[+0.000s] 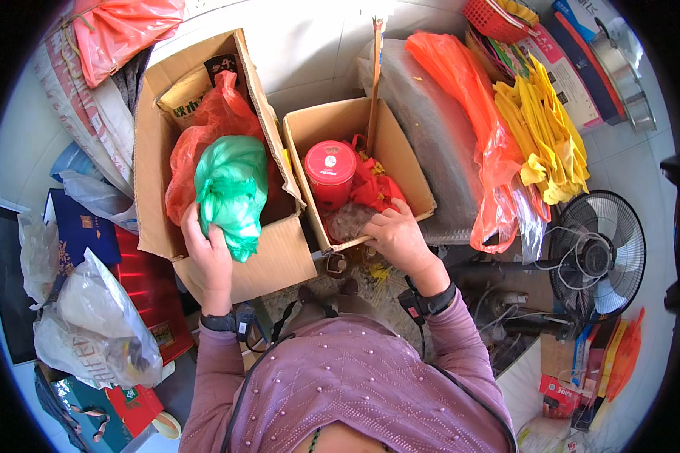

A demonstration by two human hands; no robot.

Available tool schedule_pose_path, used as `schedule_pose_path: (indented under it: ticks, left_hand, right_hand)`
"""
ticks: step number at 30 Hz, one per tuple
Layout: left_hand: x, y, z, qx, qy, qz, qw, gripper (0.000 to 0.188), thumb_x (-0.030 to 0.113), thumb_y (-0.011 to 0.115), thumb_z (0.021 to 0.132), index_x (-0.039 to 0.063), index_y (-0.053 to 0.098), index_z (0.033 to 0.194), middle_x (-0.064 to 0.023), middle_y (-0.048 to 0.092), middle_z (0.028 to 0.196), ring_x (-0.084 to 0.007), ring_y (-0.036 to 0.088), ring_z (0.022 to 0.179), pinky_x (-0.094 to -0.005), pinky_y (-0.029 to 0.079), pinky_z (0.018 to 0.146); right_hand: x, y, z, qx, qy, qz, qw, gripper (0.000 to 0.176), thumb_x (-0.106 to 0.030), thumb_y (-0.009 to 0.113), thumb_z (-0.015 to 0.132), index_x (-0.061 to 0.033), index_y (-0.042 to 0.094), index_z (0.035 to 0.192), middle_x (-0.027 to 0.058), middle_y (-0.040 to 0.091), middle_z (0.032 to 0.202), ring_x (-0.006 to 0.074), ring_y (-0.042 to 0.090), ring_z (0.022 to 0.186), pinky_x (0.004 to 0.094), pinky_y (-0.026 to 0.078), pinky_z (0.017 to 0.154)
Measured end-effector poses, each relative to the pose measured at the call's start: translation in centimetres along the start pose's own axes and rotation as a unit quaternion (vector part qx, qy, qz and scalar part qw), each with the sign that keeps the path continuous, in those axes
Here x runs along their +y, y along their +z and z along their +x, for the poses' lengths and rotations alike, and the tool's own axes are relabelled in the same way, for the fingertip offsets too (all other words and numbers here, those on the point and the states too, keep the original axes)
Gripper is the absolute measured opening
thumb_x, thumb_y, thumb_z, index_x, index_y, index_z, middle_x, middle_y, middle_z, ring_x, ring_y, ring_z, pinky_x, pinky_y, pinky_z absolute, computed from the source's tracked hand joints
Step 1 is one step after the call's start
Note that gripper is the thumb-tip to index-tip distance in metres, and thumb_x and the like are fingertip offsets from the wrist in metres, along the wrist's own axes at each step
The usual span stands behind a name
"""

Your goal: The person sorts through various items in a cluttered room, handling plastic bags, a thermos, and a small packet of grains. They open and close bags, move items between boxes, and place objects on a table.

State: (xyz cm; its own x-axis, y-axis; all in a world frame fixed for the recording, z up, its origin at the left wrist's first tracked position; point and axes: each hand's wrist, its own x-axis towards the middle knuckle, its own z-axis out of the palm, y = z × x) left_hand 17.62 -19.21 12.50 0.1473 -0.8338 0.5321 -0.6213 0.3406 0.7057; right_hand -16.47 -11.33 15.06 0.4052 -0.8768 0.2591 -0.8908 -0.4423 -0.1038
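My left hand (211, 260) grips the lower left side of a bundled green plastic bag (232, 187), whose contents are hidden. The bundle is above the near side of a large open cardboard box (156, 136). Behind it inside that box are a red plastic bag (221, 116) and a yellow printed packet (184, 99). My right hand (399, 235) has its fingers over the near rim of a smaller cardboard box (405, 141). This one contains a round red tin (331, 164), red fabric (377, 187), crumpled clear plastic (348, 221) and an upright wooden stick (374, 85).
Right of the boxes stands a plastic-wrapped bundle (425, 107) with an orange plastic bag (467, 113) over it. Yellow folded bags (544, 130) and a black fan (595, 255) lie farther right. At left are a white plastic bag (99, 317) and a shiny red box (147, 283).
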Motion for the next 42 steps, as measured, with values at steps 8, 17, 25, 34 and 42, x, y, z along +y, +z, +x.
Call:
schedule_pose_path:
  ticks: [8,17,25,34,42]
  left_hand:
    - [-0.7,1.9,2.8,-0.115,-0.076,0.018,0.99,0.035,0.013,0.058,0.086,0.005,0.057,0.12,-0.0168,0.06,0.117,-0.0318,0.056,0.111,-0.0387,0.043,0.097]
    - [16.0,-0.4,4.1,0.013,0.105,-0.097,0.99,0.029,-0.005,0.057,0.084,0.001,0.061,0.112,-0.013,0.062,0.114,-0.0236,0.06,0.105,-0.0336,0.047,0.091]
    - [24.2,21.0,10.8,-0.284,-0.096,-0.344,0.89,0.074,0.018,0.069,0.083,-0.01,0.031,0.14,-0.026,0.039,0.142,-0.0293,0.042,0.131,-0.0372,0.037,0.105]
    - [20.9,31.5,16.8,-0.278,-0.167,-0.336,0.884,0.029,0.015,0.065,0.085,-0.004,0.059,0.106,-0.007,0.063,0.086,-0.0151,0.059,0.077,-0.0313,0.048,0.072]
    - [21.9,23.0,12.3,-0.462,-0.103,-0.081,0.877,0.028,0.029,0.059,0.093,0.008,0.068,0.108,-0.0054,0.068,0.108,-0.0148,0.064,0.09,-0.028,0.05,0.078]
  right_hand:
    - [-0.7,-0.1,-1.2,0.043,-0.004,0.045,0.998,0.018,-0.018,0.074,0.066,-0.0149,0.063,0.079,0.0012,0.058,0.074,0.0216,0.059,0.08,0.0443,0.041,0.092]
    - [0.6,-0.1,-3.4,0.124,0.011,0.072,0.99,0.021,-0.02,0.075,0.064,-0.0141,0.063,0.079,0.002,0.059,0.075,0.0218,0.059,0.08,0.0399,0.042,0.086]
    - [1.4,1.1,-4.1,0.155,0.009,0.095,0.983,0.015,-0.022,0.071,0.069,-0.0145,0.059,0.076,0.0022,0.056,0.074,0.0209,0.057,0.079,0.0379,0.042,0.084]
    - [2.2,1.0,-4.0,0.149,0.014,0.146,0.978,0.014,-0.02,0.067,0.07,-0.012,0.056,0.071,0.0054,0.055,0.073,0.0239,0.056,0.078,0.0379,0.042,0.08]
    - [2.1,1.1,-4.0,0.175,-0.003,0.134,0.975,0.016,-0.021,0.069,0.068,-0.0132,0.056,0.073,0.0036,0.053,0.073,0.0222,0.056,0.079,0.0392,0.042,0.084]
